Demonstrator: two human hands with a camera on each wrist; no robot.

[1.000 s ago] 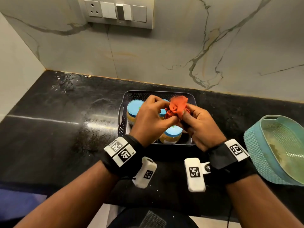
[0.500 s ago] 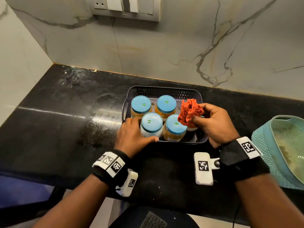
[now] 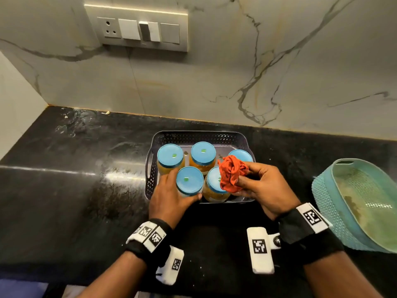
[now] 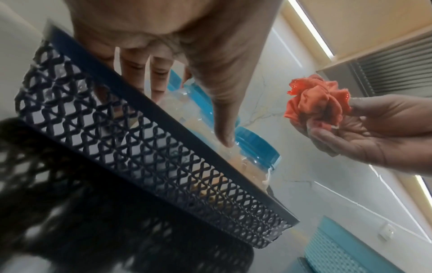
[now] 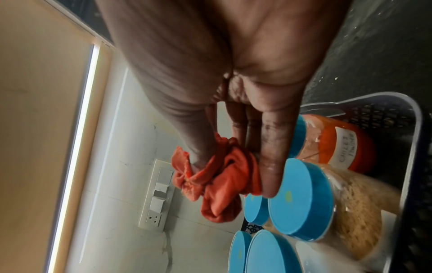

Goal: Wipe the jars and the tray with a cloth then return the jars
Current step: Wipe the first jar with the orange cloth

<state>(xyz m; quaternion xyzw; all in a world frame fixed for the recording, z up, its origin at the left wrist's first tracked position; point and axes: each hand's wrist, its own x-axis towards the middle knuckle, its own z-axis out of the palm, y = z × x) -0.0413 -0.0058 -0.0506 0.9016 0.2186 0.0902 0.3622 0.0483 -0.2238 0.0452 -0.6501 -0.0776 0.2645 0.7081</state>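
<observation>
Jars [image 3: 190, 180] with round blue lids stand packed together in the dark tray [image 3: 198, 135], five of them by the lid count from the head view, each lid with a small green dot at its middle. The far right jar [image 3: 240, 154] is half hidden behind the cloth [image 3: 232, 175], and only part of its lid shows; from the right wrist its body looks orange-red with a handwritten white label that I cannot read for sure. Other jars are clear plastic, holding pale or yellowish grainy contents. Tray walls are a perforated lattice with a smooth rim and a slot handle on the left side.

Left hand [image 3: 171, 197] reaches over the tray's near left corner, fingers and thumb curled round the front left jar; its fingertips are hidden behind the jar. Right hand [image 3: 265, 190] pinches the crumpled orange-red cloth between thumb and fingers, above the front right jar [image 3: 213, 188]; whether cloth and lid touch is unclear.

Tray sits on a glossy black stone counter [image 3: 86, 179]. A teal woven-textured basket [image 3: 363, 203] lies to the right, cut off by the frame edge. Behind, a marbled wall carries a switch panel [image 3: 139, 31].
</observation>
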